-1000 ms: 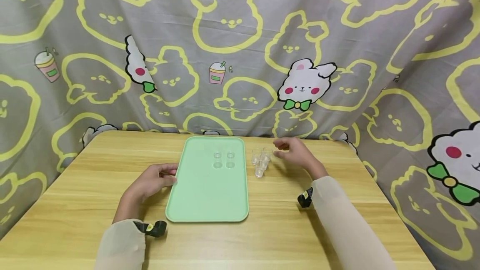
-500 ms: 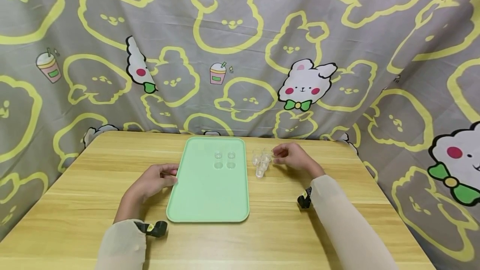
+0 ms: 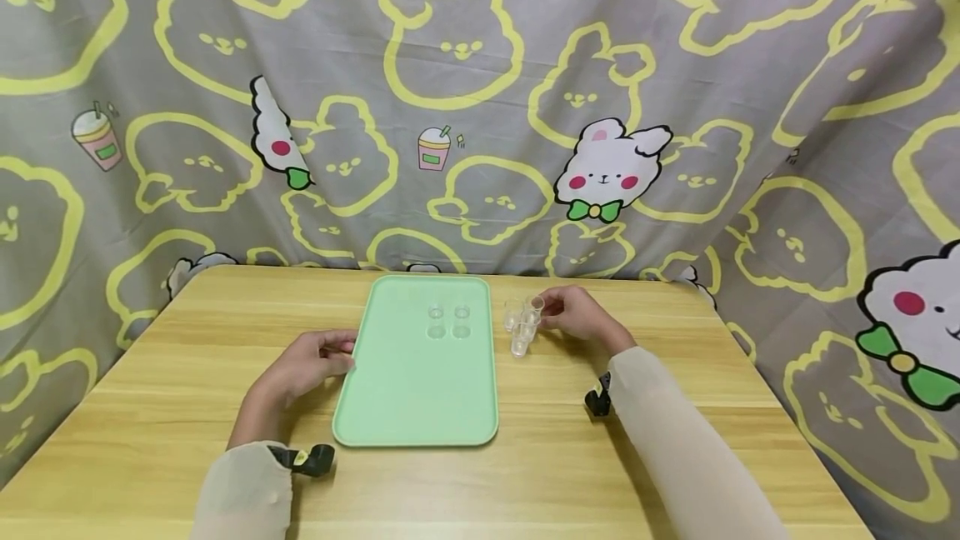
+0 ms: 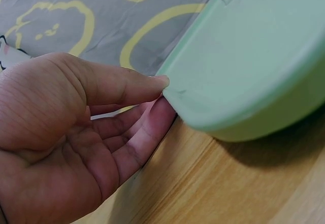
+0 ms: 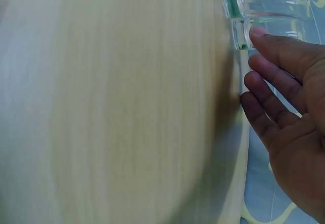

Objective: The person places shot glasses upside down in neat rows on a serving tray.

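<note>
A pale green tray (image 3: 416,390) lies on the table. My left hand (image 3: 307,363) pinches its left rim, the thumb (image 4: 127,84) on top and the fingers curled against the side and underneath. Small clear glasses (image 3: 462,312) are on the tray's far right part; their exact number is hard to make out. To the right of the tray stands a close cluster of several clear shot glasses (image 3: 519,344). My right hand (image 3: 576,315) pinches the rearmost right shot glass (image 3: 536,307). In the right wrist view the thumb lies against that glass, and the index finger is hidden.
The wooden table (image 3: 637,457) extends around the tray on all sides. A grey curtain (image 3: 480,65) with yellow outlines hangs close behind the table's far edge and along the right side. The clustered glasses stand very near one another, close to the tray's right rim.
My right hand has moved left, from beside the cluster onto its rear right glass, and its fingers have closed in. My left hand and the tray have not visibly moved.
</note>
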The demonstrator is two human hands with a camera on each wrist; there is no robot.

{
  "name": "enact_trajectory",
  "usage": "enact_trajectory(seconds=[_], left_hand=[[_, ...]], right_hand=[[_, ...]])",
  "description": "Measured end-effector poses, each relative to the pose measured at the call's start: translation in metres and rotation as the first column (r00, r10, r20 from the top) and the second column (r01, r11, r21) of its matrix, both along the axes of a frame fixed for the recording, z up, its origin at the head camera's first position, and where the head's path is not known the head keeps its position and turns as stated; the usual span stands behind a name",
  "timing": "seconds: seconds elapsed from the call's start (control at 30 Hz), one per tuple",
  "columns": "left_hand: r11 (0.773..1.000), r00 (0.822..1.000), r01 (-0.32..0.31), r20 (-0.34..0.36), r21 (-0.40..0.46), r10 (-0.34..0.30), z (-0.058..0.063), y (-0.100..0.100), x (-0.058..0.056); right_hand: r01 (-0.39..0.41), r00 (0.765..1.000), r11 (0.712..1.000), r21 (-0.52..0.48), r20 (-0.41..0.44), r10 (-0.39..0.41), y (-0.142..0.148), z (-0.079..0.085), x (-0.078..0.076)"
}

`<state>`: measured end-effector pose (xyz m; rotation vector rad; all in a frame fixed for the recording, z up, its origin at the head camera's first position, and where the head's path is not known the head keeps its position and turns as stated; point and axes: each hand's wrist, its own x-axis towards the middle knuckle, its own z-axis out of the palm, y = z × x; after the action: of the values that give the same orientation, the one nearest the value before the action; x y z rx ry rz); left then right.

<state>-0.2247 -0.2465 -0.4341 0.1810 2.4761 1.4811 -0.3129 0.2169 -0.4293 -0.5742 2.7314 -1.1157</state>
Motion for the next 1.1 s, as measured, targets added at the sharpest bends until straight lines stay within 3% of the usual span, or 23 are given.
enact_trajectory(seconds=[0.6, 0.9, 1.1], left_hand=[[1.0, 1.0, 0.003, -0.003, -0.002, -0.003, 0.0, 0.0, 0.0], [1.0, 1.0, 0.01, -0.013, 0.005, -0.01, 0.002, 0.0, -0.002], [1.0, 1.0, 0.002, -0.005, 0.003, -0.002, 0.0, -0.001, 0.0]], right_hand=[[0.027, 1.0, 0.999, -0.043, 0.011, -0.027, -0.003, -0.004, -0.004], [0.116, 0.993, 0.991, -0.063, 0.035, -0.114, 0.011, 0.005, -0.002], [0.13, 0.991, 0.99, -0.051, -0.02, -0.132, 0.014, 0.014, 0.001]])
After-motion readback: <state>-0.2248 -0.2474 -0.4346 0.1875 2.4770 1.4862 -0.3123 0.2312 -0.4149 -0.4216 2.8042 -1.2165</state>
